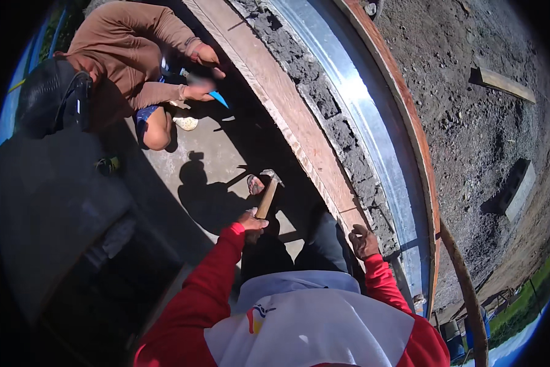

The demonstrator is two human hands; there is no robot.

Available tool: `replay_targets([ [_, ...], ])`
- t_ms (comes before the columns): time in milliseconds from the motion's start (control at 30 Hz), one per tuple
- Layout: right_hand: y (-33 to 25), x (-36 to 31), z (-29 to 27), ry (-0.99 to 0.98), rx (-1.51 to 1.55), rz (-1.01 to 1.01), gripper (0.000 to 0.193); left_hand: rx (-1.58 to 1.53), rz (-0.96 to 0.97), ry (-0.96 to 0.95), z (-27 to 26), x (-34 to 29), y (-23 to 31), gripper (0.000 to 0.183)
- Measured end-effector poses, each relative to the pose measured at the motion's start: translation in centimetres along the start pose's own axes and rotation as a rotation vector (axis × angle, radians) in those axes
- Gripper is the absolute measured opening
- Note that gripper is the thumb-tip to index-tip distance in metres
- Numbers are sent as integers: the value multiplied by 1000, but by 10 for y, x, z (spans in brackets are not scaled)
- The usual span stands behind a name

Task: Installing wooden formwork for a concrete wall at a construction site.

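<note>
My left hand (252, 222) is closed around the wooden handle of a claw hammer (267, 197), its metal head pointing away from me. At the edge of a long wooden board (308, 144), my right hand (364, 242) rests with its fingers curled. Whatever those fingers may pinch is too small to make out. Beyond the board runs a rough row of grey blockwork (342, 131) with dark hollows. A shiny metal sheet (360, 92) lies along its far side.
A co-worker in a brown top (122, 55) crouches at the upper left, a blue pointed thing (220, 100) by one hand. An outer plank (409, 116) edges the metal sheet. On the gravel (452, 147) lie a timber piece (507, 85) and a block (520, 191). A pole (467, 287) leans lower right.
</note>
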State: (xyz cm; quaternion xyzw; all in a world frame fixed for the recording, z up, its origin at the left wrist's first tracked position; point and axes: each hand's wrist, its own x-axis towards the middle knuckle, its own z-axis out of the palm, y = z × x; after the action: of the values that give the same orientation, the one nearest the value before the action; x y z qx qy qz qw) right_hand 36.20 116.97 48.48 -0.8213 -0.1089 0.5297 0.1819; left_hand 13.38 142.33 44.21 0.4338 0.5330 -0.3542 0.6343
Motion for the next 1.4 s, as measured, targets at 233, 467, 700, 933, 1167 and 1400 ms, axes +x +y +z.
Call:
replay_targets([
  [233,-60,27,26,-74,-216,-99,34,-342,129,51,2,-42,-41,32],
  [467,-112,57,67,38,-588,-363,46,-687,121,-79,3,-68,-106,46],
  [700,-136,122,121,227,-733,-430,56,-779,177,-24,6,-50,-118,46],
  [933,-146,119,130,287,-670,-333,27,-971,362,-5,-12,-38,-67,39],
  [1167,-150,118,128,262,-660,-376,29,-964,407,-31,-18,-37,-39,32],
  [1400,-145,119,132,283,-598,-450,32,-961,395,-27,-23,-24,-40,36],
])
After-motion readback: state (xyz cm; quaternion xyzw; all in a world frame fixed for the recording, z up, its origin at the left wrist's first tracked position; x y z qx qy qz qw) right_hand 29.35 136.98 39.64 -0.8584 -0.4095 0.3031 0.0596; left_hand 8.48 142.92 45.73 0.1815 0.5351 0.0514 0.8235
